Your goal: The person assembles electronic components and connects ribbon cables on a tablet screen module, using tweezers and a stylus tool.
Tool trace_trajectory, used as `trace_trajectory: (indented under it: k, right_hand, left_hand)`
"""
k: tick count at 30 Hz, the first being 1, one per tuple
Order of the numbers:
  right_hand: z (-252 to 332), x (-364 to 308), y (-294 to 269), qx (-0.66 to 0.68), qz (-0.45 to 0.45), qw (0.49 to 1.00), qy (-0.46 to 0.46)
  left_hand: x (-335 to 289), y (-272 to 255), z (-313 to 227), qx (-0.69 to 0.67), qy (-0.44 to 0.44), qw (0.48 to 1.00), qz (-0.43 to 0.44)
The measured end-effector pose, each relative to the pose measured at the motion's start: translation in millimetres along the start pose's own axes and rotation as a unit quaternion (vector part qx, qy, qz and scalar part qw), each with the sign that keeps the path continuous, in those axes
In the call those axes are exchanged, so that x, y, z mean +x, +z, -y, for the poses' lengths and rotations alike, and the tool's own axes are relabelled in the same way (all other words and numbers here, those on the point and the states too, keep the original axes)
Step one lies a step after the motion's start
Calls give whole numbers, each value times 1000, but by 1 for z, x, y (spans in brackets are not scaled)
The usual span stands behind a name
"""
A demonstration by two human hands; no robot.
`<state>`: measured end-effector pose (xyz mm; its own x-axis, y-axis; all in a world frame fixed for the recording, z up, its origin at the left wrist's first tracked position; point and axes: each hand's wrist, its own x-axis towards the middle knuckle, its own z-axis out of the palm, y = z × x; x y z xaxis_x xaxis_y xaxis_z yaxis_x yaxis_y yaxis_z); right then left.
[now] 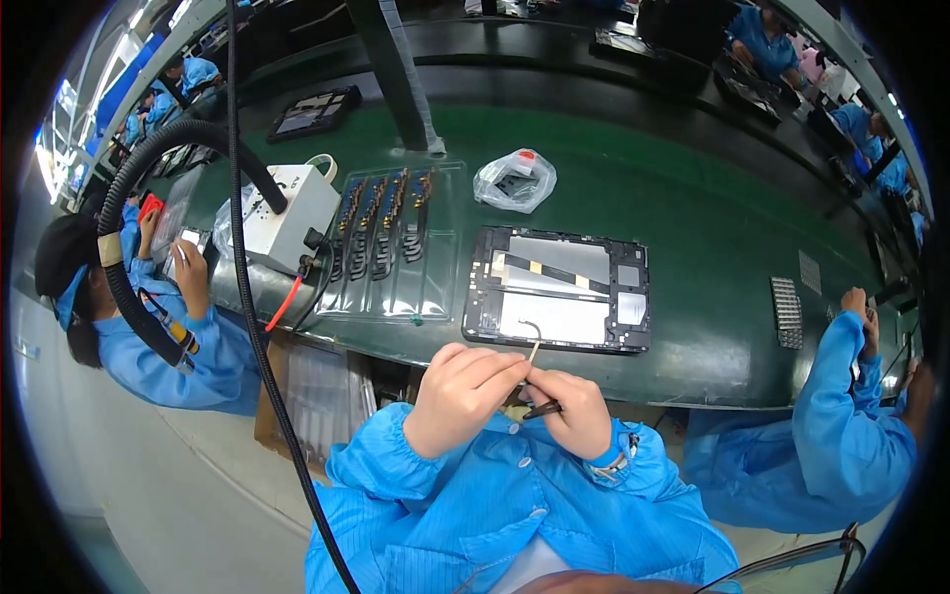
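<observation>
My left hand (463, 394) and my right hand (574, 408) meet at the near edge of the green bench, fingertips closed together. Between them rises a small thin cable (535, 346), with a pale strip below and a dark curved end on top. My left fingers pinch it, and the right fingertips touch its lower part. A dark slim tool (542, 409), perhaps tweezers, sticks out of my right hand. Just beyond lies an opened tablet (556, 287), its silvery inside facing up and a black ribbon with yellowish patches across it.
Left of the tablet, a clear tray (435, 297) holds rows of small cable parts. Behind stands a plastic bag (515, 181) of black pieces. A white box (290, 213) carries a thick black hose (119, 188). Co-workers sit on both sides; a black cable (247, 297) hangs left.
</observation>
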<state>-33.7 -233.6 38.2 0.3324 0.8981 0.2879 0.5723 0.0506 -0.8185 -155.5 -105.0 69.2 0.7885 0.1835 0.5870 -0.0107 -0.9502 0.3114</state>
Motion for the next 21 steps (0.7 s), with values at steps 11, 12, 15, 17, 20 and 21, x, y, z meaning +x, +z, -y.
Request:
trace_trajectory:
  k: [11, 12, 15, 17, 20, 21]
  right_hand:
    - [-21, -3, 11, 190, 81, 975, 81]
    - [-22, -2, 12, 211, 82, 970, 89]
    - [-17, 7, 4, 262, 139, 945, 140]
    - [-20, 7, 6, 266, 139, 945, 129]
    - [-18, 2, 8, 286, 137, 939, 132]
    - [-17, 1, 7, 295, 139, 936, 130]
  left_hand:
    - [-143, -88, 59, 198, -490, 841, -115]
    - [-169, -84, 73, 203, -501, 834, -113]
    - [-223, -66, 102, 205, -430, 878, -50]
    - [-232, -59, 114, 344, -576, 738, 74]
    - [-228, -55, 121, 361, -595, 715, 66]
    - [-224, -54, 123, 371, -597, 709, 58]
